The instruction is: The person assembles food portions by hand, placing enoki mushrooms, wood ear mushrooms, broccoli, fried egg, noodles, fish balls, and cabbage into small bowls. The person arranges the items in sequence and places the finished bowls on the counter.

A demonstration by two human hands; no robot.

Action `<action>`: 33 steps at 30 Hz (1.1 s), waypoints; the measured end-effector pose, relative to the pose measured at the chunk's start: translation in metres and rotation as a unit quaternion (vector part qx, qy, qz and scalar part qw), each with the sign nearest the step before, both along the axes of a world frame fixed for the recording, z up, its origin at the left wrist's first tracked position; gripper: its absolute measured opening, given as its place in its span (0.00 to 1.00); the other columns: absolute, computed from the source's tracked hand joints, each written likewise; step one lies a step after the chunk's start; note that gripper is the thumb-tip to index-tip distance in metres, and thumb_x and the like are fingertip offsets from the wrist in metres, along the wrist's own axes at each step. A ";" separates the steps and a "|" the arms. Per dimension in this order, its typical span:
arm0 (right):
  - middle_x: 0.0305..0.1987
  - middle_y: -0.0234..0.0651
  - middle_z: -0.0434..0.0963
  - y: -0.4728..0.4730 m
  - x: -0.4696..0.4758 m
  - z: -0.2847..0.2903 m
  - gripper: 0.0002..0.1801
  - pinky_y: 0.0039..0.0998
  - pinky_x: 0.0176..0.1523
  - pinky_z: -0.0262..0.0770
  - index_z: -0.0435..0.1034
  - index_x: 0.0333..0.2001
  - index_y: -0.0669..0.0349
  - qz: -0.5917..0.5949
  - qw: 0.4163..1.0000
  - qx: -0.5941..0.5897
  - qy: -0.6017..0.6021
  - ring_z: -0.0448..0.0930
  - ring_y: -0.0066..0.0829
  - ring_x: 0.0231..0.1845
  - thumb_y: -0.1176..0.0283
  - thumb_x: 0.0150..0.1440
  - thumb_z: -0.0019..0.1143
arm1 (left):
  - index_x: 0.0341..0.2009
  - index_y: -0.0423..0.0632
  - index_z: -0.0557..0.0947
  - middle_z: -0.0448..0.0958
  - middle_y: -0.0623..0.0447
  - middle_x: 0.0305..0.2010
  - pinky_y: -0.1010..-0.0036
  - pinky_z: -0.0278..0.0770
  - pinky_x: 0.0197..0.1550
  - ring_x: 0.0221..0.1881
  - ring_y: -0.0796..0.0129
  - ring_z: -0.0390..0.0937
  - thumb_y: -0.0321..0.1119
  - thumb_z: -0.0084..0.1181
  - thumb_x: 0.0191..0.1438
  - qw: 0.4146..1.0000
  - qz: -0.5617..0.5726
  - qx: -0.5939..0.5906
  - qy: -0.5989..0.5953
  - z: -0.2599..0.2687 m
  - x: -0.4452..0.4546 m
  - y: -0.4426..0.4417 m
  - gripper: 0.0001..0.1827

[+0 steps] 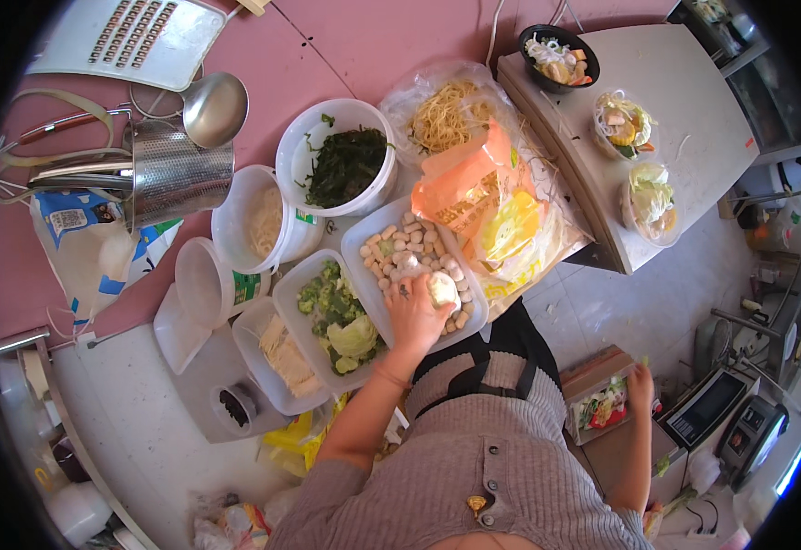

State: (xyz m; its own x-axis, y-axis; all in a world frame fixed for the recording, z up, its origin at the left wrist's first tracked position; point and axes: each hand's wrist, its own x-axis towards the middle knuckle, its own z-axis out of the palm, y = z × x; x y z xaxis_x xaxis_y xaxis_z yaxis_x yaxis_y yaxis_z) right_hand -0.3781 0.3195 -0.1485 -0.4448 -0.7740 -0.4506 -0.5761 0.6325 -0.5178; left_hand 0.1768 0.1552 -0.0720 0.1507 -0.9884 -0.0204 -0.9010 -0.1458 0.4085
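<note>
My left hand (415, 317) is in a white plastic tub (355, 237) of pale meatballs and short tube-shaped pieces. A pale, rounded food piece (443, 290) lies in its grasp, between thumb and fingers. My right hand (640, 386) hangs low at the right, beside a cardboard box (596, 371) with vegetable scraps and a red item in it. A bit of green shows at its fingertips; whether they grip it is unclear. Left of the meatball tub stands a tub of broccoli and cabbage leaf (351, 337), and past it a tub of thin tofu-like sheets (290, 357).
Beyond are round tubs of dark green seaweed strips (349, 165) and pale strands (266, 220). An orange printed bag (490, 185) overhangs the meatball tub's edge. A black bowl (558, 58) and two clear bowls (624, 124) of food stand on the right-hand counter. A ladle (216, 110) lies upper left.
</note>
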 end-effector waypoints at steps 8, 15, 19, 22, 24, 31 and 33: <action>0.51 0.47 0.78 -0.196 0.362 0.096 0.24 0.34 0.46 0.80 0.69 0.57 0.67 0.332 0.884 -0.102 -0.312 0.82 0.37 0.44 0.76 0.57 0.62 | 0.52 0.44 0.72 0.69 0.43 0.51 0.54 0.69 0.56 0.54 0.42 0.70 0.29 0.68 0.45 0.988 0.018 -0.044 0.147 0.001 0.011 0.021 0.28; 0.56 0.53 0.67 -0.209 0.420 0.065 0.37 0.46 0.51 0.78 0.59 0.59 0.63 0.543 0.836 -0.038 -0.070 0.77 0.58 0.52 0.76 0.47 0.69 | 0.57 0.42 0.68 0.71 0.43 0.53 0.61 0.72 0.55 0.53 0.52 0.72 0.31 0.72 0.44 0.962 0.106 0.045 0.248 -0.016 0.009 0.038 0.36; 0.52 0.50 0.66 -0.211 0.405 0.055 0.30 0.45 0.50 0.76 0.63 0.49 0.60 0.502 0.849 -0.075 -0.144 0.76 0.57 0.50 0.79 0.43 0.70 | 0.58 0.43 0.68 0.71 0.47 0.52 0.65 0.72 0.55 0.52 0.58 0.72 0.28 0.72 0.45 0.939 0.109 0.049 0.323 -0.029 0.012 0.042 0.37; 0.49 0.49 0.68 -0.210 0.396 0.053 0.27 0.43 0.47 0.76 0.64 0.46 0.60 0.504 0.826 -0.170 -0.186 0.77 0.55 0.48 0.78 0.44 0.72 | 0.59 0.45 0.67 0.71 0.49 0.51 0.67 0.73 0.55 0.51 0.61 0.72 0.25 0.72 0.44 0.940 0.054 0.049 0.333 -0.024 0.021 0.038 0.38; 0.46 0.48 0.71 -0.208 0.393 0.060 0.26 0.41 0.45 0.76 0.66 0.46 0.61 0.486 0.822 -0.159 -0.250 0.78 0.52 0.46 0.76 0.45 0.72 | 0.58 0.47 0.67 0.70 0.50 0.50 0.68 0.73 0.55 0.51 0.62 0.72 0.23 0.72 0.44 0.947 0.011 0.040 0.319 -0.016 0.026 0.035 0.37; 0.42 0.37 0.79 -0.214 0.391 0.093 0.19 0.25 0.41 0.79 0.70 0.50 0.65 0.233 0.833 0.025 -0.501 0.81 0.24 0.39 0.80 0.55 0.66 | 0.55 0.48 0.64 0.69 0.52 0.53 0.71 0.74 0.55 0.54 0.67 0.71 0.20 0.70 0.47 0.802 0.051 0.161 0.573 0.010 0.047 0.017 0.35; 0.41 0.33 0.78 -0.214 0.394 0.096 0.17 0.23 0.41 0.79 0.70 0.50 0.66 0.189 0.811 0.054 -0.551 0.80 0.20 0.38 0.82 0.56 0.63 | 0.59 0.46 0.62 0.68 0.50 0.55 0.70 0.76 0.54 0.55 0.66 0.72 0.20 0.71 0.46 0.754 0.044 0.123 0.644 0.003 0.048 0.016 0.39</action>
